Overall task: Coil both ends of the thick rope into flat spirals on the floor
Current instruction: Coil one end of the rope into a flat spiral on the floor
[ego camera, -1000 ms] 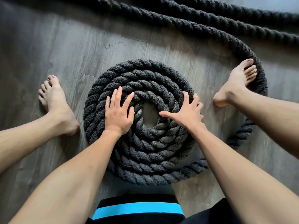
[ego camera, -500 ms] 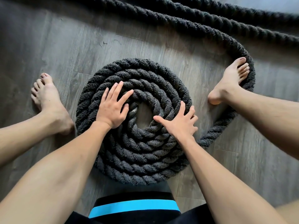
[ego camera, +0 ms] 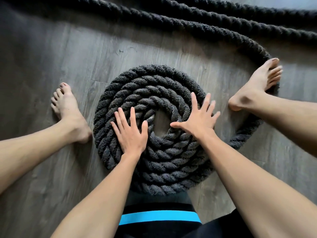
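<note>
A thick dark twisted rope lies coiled in a flat spiral [ego camera: 154, 83] of several turns on the grey wood floor, with a small bare gap at its centre. My left hand [ego camera: 131, 133] lies flat on the spiral's left inner turns, fingers straight and spread. On the right inner turns my right hand [ego camera: 199, 121] presses flat with fingers spread wide. From the spiral's right side the loose rope [ego camera: 247, 133] runs out, curves behind my right foot and leads up to the far floor.
My bare left foot [ego camera: 68, 112] rests on the floor left of the spiral; my right foot [ego camera: 255, 85] sits inside the rope's outer loop. Two long stretches of rope [ego camera: 214, 23] cross the floor at the top. My dark shorts with a blue band [ego camera: 159, 219] are at the bottom.
Both hands have shifted round the spiral, the right hand up to its upper right and the left hand lower down. The outer rope loop on the right now lies closer to the spiral.
</note>
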